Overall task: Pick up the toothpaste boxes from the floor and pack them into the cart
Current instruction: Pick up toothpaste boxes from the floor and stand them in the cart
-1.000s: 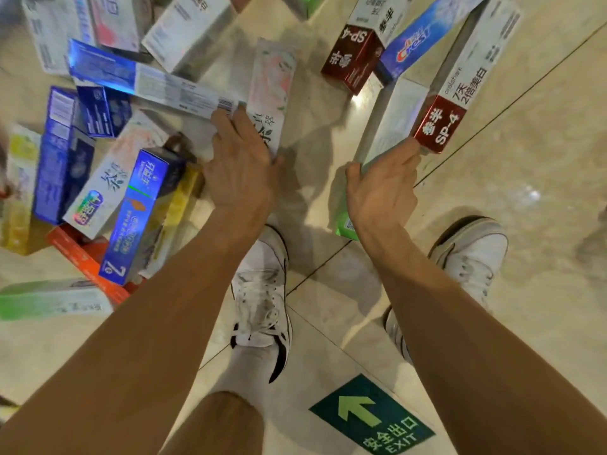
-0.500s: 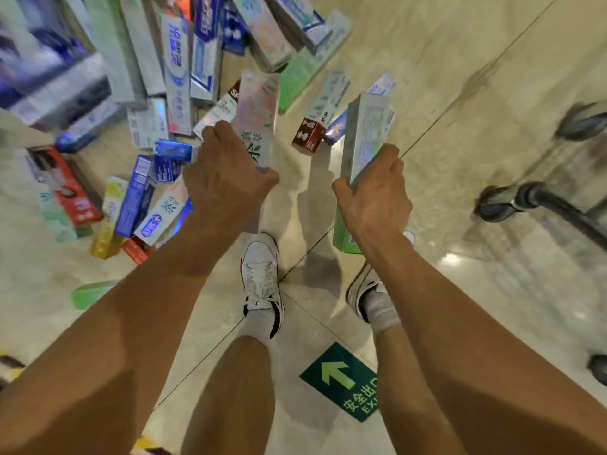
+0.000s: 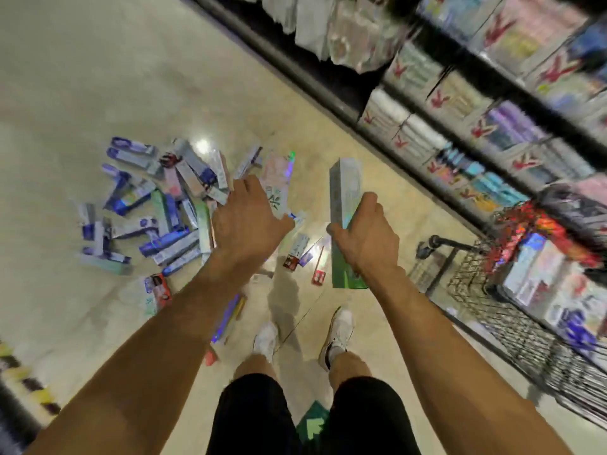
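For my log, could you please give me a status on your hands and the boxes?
Left hand grips pinkish box. Right hand grips green box. Cart to the right, nothing in between. Pile of boxes on floor.

A pile of toothpaste boxes (image 3: pixel 154 211) is spread on the floor (image 3: pixel 98 77) at the left. A first box (image 3: pixel 278 182) is held in the left hand (image 3: pixel 244 224) and a second box (image 3: pixel 345 188) in the right hand (image 3: pixel 364 238), side by side above a few loose boxes (image 3: pixel 297 252). The cart (image 3: pixel 476 284) is placed at the right, before the shelves (image 3: pixel 427 103).
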The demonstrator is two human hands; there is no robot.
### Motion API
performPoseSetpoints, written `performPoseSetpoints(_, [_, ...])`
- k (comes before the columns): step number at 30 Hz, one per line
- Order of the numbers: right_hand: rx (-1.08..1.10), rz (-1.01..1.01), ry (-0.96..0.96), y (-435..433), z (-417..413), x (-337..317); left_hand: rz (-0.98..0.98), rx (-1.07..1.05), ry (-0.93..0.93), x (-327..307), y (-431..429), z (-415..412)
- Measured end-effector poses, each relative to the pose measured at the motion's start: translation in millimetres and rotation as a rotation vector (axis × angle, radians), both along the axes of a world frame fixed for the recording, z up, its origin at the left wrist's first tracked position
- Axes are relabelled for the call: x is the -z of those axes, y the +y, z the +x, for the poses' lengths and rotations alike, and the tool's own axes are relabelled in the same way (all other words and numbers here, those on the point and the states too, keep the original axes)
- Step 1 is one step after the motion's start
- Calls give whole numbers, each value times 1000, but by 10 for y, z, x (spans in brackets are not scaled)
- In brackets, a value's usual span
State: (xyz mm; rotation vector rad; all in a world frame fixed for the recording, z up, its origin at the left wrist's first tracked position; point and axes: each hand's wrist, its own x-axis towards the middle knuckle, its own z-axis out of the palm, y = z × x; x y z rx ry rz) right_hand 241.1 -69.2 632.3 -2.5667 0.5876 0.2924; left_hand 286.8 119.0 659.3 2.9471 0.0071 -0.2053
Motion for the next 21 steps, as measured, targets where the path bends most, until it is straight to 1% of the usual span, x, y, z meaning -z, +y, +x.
performPoseSetpoints(3, [85,0,-11,-140,-27,-831,-49,73,-62,-796,-123,35])
performPoseSetpoints(6, [196,0,-42,-309,-180,-1495,-80,179,-38,-1423,-318,1])
performPoseSetpoints(9, [315,5,-61,-569,-441,-1992,-94,306,-20,-1901,-614,-79])
performPoseSetpoints(12, [431,16,-68,-924,-818,-2331,-82,453,-11,-2241,-1027,-224])
performPoseSetpoints(15, [553,-42,-33,-1283,-1280,-2556,-62,591,-38,-2453,-1514,-446])
performPoseSetpoints(18, [653,-95,-23,-1649,-1778,-2662,-62,716,-39,-2574,-2035,-743])
performPoseSetpoints(21, [746,-145,-20,-2034,-2268,-2705,-49,794,-35,-2666,-2537,-1078])
